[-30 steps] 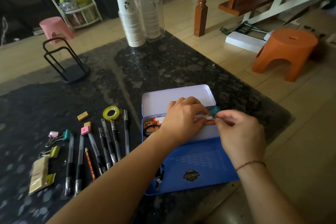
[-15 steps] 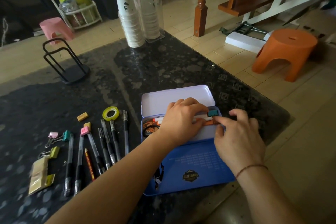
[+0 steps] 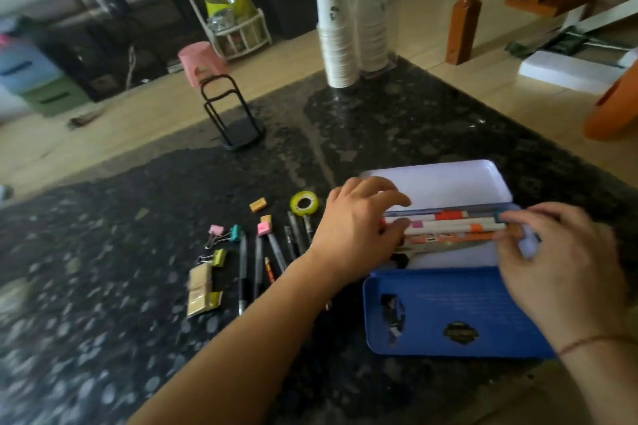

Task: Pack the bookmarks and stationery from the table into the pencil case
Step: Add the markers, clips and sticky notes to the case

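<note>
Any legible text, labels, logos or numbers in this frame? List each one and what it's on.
None can be read.
Blue pencil case lid: faint rows of print and a dark badge logo, both too blurred.
Bookmarks in the case: large letters, blurred and partly hidden.
Paper cup stack: small dark mark, no readable text.

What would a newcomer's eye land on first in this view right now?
The open blue pencil case at the near right, with both hands over its tray: the left hand at the left end, the right hand at the right end, over white-and-orange markers. Next, the row of pens and binder clips lying left of the case on the dark stone table.
</note>
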